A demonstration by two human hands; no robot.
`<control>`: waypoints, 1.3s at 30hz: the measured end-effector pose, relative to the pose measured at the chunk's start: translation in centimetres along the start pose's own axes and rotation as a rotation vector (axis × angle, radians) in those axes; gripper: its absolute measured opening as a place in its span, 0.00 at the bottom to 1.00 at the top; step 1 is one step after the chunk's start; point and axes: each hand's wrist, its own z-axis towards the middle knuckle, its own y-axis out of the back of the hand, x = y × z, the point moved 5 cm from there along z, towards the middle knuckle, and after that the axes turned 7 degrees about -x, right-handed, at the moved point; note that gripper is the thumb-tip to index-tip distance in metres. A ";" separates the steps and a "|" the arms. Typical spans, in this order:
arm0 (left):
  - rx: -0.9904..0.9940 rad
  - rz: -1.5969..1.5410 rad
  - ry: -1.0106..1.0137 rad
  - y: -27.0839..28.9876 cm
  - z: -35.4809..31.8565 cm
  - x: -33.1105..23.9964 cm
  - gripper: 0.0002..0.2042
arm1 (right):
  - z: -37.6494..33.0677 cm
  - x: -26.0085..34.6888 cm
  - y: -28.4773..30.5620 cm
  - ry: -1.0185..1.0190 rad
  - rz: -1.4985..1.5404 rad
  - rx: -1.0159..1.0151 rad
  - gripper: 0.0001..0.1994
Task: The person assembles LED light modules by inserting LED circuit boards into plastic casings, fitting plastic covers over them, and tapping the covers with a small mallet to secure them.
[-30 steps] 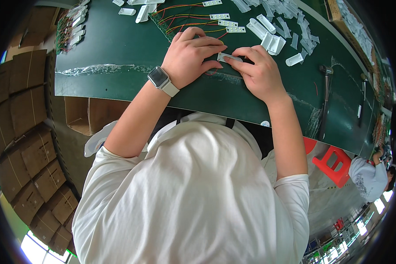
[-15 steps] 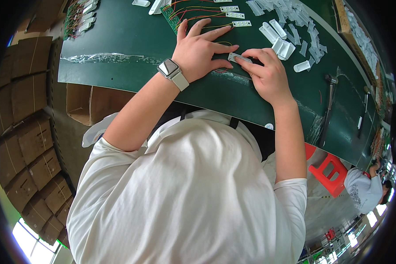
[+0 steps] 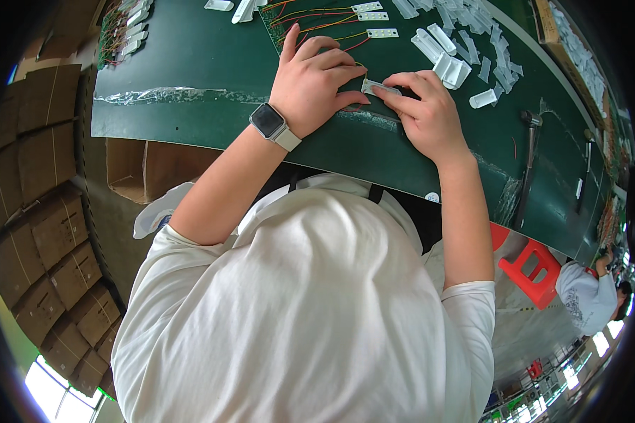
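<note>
— Hands [image 3: 374, 95] together over the green desk [image 3: 190, 77], near its front edge. Left hand [image 3: 314, 84] lying palm down, fingers spread and loosely curled, thumb tip pressed beside a small white plastic strip [image 3: 379, 87]. Smartwatch [image 3: 269, 121] with a pale band on that wrist.

— And the right?

— Right hand [image 3: 427, 113] pinching the same strip between thumb and forefinger, other fingers folded under. Strip flat on the desk, caught between both hands, touching both.

— Around them?

— Red, yellow and green wires [image 3: 317, 17] fanned out just beyond the left hand, ending in white connector blocks [image 3: 381, 32]. Heap of white plastic housings [image 3: 451, 49] beyond the right hand, well clear of it. More wired pieces [image 3: 130, 32] at the far left corner. Strip of clear tape [image 3: 169, 94] across the desk surface to the left. Dark hammer-like tool [image 3: 528, 162] lying to the right. Red stool [image 3: 533, 264] under the desk edge, stacked cardboard boxes [image 3: 42, 211] on the left.
</note>
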 end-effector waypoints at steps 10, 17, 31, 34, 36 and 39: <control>0.045 -0.144 -0.026 -0.8 0.5 -0.1 0.18 | 0.0 0.0 0.0 0.000 0.008 -0.001 0.19; 0.084 -0.104 -0.047 -0.4 0.8 -0.2 0.18 | -0.1 -0.2 0.0 -0.004 0.022 0.013 0.19; 0.421 -0.017 0.196 0.4 2.0 0.0 0.25 | -0.2 -0.2 0.0 -0.007 0.032 0.015 0.18; 0.485 0.021 0.232 1.2 2.5 -0.3 0.24 | -0.1 -0.2 0.0 -0.001 0.041 0.005 0.18; 0.440 0.018 0.233 0.5 1.8 0.0 0.24 | -0.1 -0.2 0.0 -0.001 0.040 0.007 0.18; 0.414 -0.001 0.247 1.2 2.0 -0.3 0.25 | -0.3 -0.4 -0.1 -0.013 0.042 -0.004 0.18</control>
